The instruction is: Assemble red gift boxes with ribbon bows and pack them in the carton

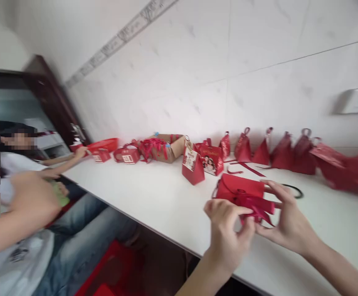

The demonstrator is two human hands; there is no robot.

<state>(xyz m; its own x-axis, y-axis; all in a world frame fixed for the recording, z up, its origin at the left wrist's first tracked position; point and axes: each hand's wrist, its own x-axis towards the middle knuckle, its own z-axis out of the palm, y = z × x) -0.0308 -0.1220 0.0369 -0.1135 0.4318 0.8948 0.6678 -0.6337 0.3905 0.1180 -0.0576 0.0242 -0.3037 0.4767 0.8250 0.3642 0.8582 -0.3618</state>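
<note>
A small red gift box point(240, 185) with a flap front is held at the near side of the white table. On its front lies a dark pink ribbon point(255, 207) tied in a bow with loose tails. My left hand point(226, 228) pinches the ribbon between thumb and forefinger. Wrapped about the right side of the box, my right hand point(289, 220) has its fingers behind and its thumb low at the front. The fingertips behind the box are partly hidden.
Several red pouch-like boxes point(260, 152) line the wall. A photo box point(212, 160) and a tagged box point(193, 166) stand beyond my hands. Farther left are a cardboard box point(175, 148) with ribbons and a red tray point(103, 144). Co-workers sit left; a black loop point(297, 190) lies right.
</note>
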